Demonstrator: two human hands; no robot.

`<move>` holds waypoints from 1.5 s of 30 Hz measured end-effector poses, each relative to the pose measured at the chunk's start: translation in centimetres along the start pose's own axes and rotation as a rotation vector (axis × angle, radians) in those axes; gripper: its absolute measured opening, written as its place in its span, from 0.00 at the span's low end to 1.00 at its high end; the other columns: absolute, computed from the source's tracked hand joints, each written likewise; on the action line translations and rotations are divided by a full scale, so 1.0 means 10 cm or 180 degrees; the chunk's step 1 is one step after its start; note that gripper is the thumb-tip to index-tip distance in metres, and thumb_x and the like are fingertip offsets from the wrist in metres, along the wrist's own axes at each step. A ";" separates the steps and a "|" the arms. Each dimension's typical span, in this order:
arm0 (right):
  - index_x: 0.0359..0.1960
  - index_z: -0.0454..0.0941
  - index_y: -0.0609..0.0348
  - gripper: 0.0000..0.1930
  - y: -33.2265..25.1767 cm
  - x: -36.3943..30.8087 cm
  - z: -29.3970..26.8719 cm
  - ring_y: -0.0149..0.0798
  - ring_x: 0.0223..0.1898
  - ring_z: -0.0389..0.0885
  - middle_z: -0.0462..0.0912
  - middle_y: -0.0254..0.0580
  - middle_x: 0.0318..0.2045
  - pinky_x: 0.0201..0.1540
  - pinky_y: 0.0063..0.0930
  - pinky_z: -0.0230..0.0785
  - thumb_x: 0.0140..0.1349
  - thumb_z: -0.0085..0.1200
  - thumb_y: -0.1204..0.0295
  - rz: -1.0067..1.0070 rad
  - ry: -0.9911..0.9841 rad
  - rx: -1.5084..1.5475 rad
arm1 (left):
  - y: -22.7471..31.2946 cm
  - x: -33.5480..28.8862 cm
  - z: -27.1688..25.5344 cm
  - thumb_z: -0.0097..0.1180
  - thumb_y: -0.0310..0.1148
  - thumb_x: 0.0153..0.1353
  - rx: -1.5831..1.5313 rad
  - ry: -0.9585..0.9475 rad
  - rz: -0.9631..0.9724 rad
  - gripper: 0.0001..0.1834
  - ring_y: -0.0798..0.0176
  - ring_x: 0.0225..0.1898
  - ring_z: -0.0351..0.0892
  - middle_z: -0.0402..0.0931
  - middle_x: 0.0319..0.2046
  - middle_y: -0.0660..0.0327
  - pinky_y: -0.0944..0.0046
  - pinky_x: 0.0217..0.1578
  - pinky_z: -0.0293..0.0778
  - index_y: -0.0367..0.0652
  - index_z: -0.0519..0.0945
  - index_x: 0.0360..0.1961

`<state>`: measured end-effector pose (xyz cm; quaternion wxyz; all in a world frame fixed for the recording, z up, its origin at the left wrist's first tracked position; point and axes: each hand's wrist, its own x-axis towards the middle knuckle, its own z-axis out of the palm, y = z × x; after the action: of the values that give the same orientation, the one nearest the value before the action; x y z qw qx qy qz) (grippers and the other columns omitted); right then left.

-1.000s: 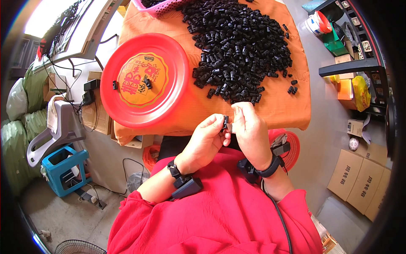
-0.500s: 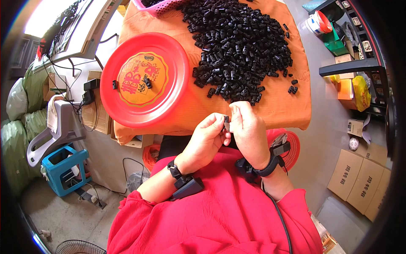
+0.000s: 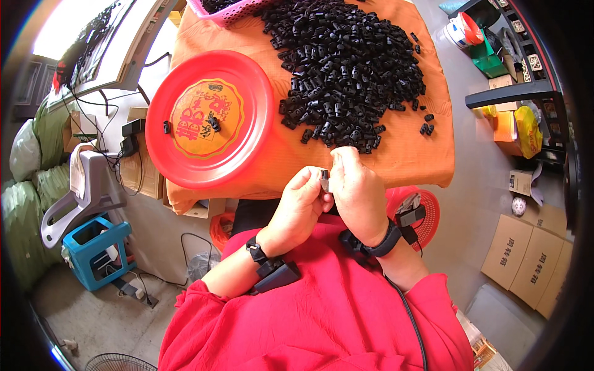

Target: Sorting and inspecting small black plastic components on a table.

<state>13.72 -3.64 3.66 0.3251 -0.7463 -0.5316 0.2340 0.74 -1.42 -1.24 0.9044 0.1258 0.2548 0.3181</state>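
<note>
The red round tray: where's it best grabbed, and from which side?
Probably grip the red round tray by its left rim, approaching from the person's left: there the rim seems to jut past the orange cloth, leaving its underside reachable. Keep it level; black pieces lie inside.

Pink basket [image 3: 224, 18] cropped, black piece [image 3: 325, 175] part-hidden

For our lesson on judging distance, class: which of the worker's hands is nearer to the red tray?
Left. The left hand is below and right of the red tray, apart from it; the right hand is farther right.
</note>
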 end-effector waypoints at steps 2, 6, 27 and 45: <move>0.43 0.72 0.60 0.06 -0.04 0.01 -0.02 0.51 0.23 0.82 0.79 0.50 0.21 0.25 0.43 0.71 0.69 0.47 0.73 0.0116 -0.0110 0.0013 | 0.00 0.00 0.00 0.45 0.36 0.76 -0.0041 0.0039 -0.0025 0.09 0.70 0.33 0.69 0.72 0.34 0.65 0.68 0.36 0.69 0.43 0.72 0.40; 0.43 0.71 0.61 0.06 -0.02 0.00 0.00 0.53 0.26 0.82 0.80 0.51 0.23 0.27 0.46 0.72 0.67 0.47 0.74 0.0096 -0.0070 -0.0170 | 0.00 0.00 0.00 0.47 0.36 0.75 -0.0034 0.0059 -0.0081 0.09 0.71 0.33 0.68 0.71 0.33 0.66 0.68 0.35 0.69 0.43 0.72 0.40; 0.43 0.73 0.58 0.04 0.06 -0.04 -0.12 0.53 0.26 0.83 0.81 0.51 0.23 0.26 0.44 0.72 0.69 0.49 0.74 -0.0044 -0.0253 0.0115 | 0.09 -0.07 0.10 0.48 0.35 0.74 -0.0034 0.0303 -0.0261 0.08 0.69 0.32 0.71 0.72 0.31 0.66 0.69 0.31 0.66 0.43 0.74 0.39; 0.37 0.74 0.54 0.07 0.02 -0.06 -0.11 0.45 0.22 0.79 0.76 0.39 0.26 0.25 0.37 0.72 0.59 0.58 0.76 -0.1576 0.0056 -0.0822 | 0.10 -0.03 0.16 0.47 0.38 0.75 0.0650 0.0702 0.0160 0.09 0.71 0.30 0.74 0.74 0.31 0.65 0.69 0.31 0.72 0.44 0.72 0.41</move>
<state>14.42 -4.56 4.25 0.2791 -0.6309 -0.7204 0.0712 0.87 -1.01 0.57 0.8452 0.1878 0.3805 0.3250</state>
